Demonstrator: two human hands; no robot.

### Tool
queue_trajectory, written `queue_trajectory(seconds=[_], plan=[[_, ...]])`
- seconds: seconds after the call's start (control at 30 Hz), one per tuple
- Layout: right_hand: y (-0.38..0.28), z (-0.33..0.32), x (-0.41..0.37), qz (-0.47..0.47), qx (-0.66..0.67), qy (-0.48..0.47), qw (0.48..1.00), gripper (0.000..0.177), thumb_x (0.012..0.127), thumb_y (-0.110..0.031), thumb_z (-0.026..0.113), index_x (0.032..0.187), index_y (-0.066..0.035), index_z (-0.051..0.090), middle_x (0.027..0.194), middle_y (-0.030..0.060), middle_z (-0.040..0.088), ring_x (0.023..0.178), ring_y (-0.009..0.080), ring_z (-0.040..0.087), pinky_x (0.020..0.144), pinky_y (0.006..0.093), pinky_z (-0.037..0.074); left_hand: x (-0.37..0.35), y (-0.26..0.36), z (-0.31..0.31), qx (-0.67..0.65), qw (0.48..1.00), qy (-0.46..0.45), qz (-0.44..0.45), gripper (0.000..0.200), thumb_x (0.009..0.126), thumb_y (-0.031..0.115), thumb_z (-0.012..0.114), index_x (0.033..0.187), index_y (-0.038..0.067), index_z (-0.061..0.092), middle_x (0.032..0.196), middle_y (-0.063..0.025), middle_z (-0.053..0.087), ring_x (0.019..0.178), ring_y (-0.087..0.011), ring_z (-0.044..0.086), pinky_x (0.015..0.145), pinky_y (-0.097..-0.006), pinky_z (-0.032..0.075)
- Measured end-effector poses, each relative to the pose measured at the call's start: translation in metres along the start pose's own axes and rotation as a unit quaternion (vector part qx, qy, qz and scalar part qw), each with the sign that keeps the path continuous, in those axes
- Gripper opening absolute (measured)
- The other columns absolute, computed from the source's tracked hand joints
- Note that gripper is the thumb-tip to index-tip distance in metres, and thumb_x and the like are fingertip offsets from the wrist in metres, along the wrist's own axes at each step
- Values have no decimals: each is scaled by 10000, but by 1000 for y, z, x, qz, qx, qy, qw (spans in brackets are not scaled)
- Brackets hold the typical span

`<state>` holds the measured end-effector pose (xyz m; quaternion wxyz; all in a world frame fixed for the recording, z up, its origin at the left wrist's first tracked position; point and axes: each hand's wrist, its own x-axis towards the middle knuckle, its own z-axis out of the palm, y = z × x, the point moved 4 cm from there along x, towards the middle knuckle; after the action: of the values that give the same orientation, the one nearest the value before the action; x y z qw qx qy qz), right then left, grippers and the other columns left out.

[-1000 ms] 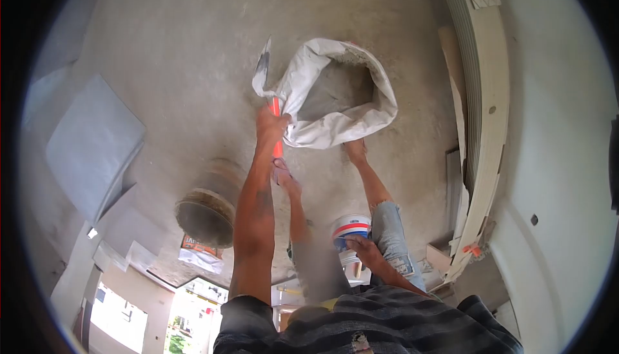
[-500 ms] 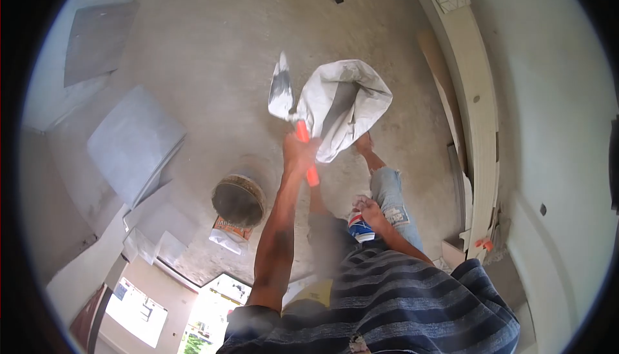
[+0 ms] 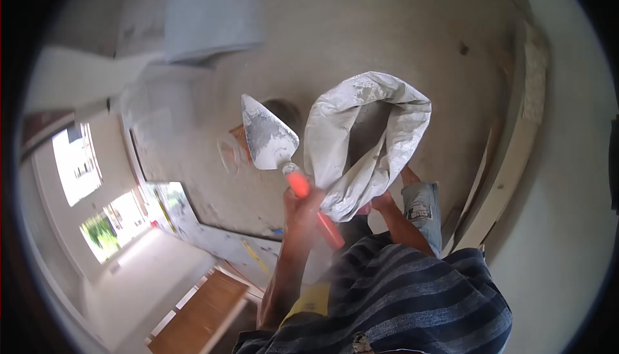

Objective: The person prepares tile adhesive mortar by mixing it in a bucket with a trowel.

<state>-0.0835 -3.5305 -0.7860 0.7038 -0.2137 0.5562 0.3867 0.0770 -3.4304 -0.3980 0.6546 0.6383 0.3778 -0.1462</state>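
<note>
My left hand (image 3: 302, 207) is closed around the orange handle of a trowel (image 3: 271, 136). The trowel's pointed blade is smeared with grey-white material and points up and left. Against the same hand rests a white sack (image 3: 329, 131), its mouth open toward me and its rolled rim dusty; whether the fingers also pinch it is hard to see. My right hand (image 3: 382, 200) is under the sack's lower edge, close to my body. The sack covers its fingers, so their grip does not show.
Behind the trowel blade, a bucket (image 3: 287, 110) stands on the floor beside an orange-and-white packet (image 3: 238, 140). Grey sheets (image 3: 213, 12) lie at upper left. Long boards (image 3: 509, 141) line the right wall. A brown wooden panel (image 3: 200, 315) is at lower left.
The view has swung, bringing the windows and wooden panel in at left. The sack and trowel appear nearer and larger. My right hand has gone from beside my thigh to beneath the sack.
</note>
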Motion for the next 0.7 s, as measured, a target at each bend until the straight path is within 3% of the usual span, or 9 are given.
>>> queue_trajectory(seconds=[0.03, 0.13, 0.23, 0.27, 0.37, 0.4, 0.5, 0.6, 0.7], plan=[[-7, -20, 23, -1, -21, -12, 1000, 663, 825, -578, 512, 1321, -163, 363, 1266, 129, 451, 1138, 232, 421, 807, 494, 372, -4, -40, 12, -47, 999, 15, -12, 146, 735, -51, 541, 747, 86, 491, 706, 45, 435, 608, -42, 413, 531, -234, 328], [-29, -7, 24, -19, -92, -34, 995, 645, 828, -567, 509, 1306, -156, 372, 1248, 127, 457, 1119, 230, 427, 798, 485, 376, -22, -56, -9, 40, 998, 55, -18, 119, 748, -24, 550, 749, 83, 499, 700, 44, 435, 608, -46, 415, 534, -234, 332], [-30, -3, 13, -42, -168, -48, 984, 627, 831, -556, 505, 1292, -148, 381, 1231, 126, 463, 1100, 227, 433, 790, 477, 380, -26, -88, -28, -47, 996, 70, 33, 99, 756, -1, 562, 746, 79, 504, 684, 45, 431, 607, -48, 415, 532, -235, 330], [-28, -8, 9, -45, -195, -50, 979, 621, 832, -552, 504, 1287, -146, 384, 1225, 126, 465, 1093, 226, 435, 787, 474, 381, -28, -93, -28, -12, 995, 99, 2, 90, 762, 9, 563, 747, 75, 504, 672, 47, 429, 606, -49, 415, 529, -235, 325], [-20, -9, -14, -57, -252, -62, 964, 603, 835, -541, 500, 1272, -139, 393, 1207, 124, 471, 1074, 223, 441, 779, 466, 385, -30, -132, -35, -70, 990, 123, 1, 74, 766, 22, 567, 750, 68, 511, 658, 47, 430, 599, -55, 434, 526, -234, 344], [-12, -10, -23, -60, -266, -65, 960, 598, 836, -537, 499, 1267, -136, 396, 1201, 124, 474, 1068, 223, 443, 776, 463, 387, -36, -136, -40, -97, 985, 126, -65, 63, 766, 31, 577, 758, 57, 519, 666, 33, 473, 597, -63, 467, 528, -237, 375], [23, 1, -63, -49, -307, -66, 948, 580, 839, -526, 495, 1253, -129, 405, 1184, 122, 480, 1049, 220, 449, 768, 454, 391, -46, -124, -70, -66, 987, 143, -19, 83, 734, 87, 576, 723, 6, 589, 632, 4, 553, 580, -76, 502, 494, -274, 394], [43, 13, -85, -45, -337, -72, 938, 563, 843, -516, 491, 1238, -122, 414, 1166, 121, 486, 1030, 217, 455, 760, 446, 395, -48, -131, -84, -60, 985, 160, -16, 132, 744, 87, 566, 805, -23, 609, 692, -22, 590, 627, -95, 533, 541, -276, 428], [44, 16, -89, -36, -363, -76, 928, 547, 846, -505, 487, 1224, -115, 423, 1149, 120, 492, 1011, 215, 461, 752, 437, 399, -44, -133, -72, -148, 969, 195, 39, 199, 748, 105, 576, 885, -37, 602, 785, -54, 615, 706, -109, 551, 617, -284, 454]])
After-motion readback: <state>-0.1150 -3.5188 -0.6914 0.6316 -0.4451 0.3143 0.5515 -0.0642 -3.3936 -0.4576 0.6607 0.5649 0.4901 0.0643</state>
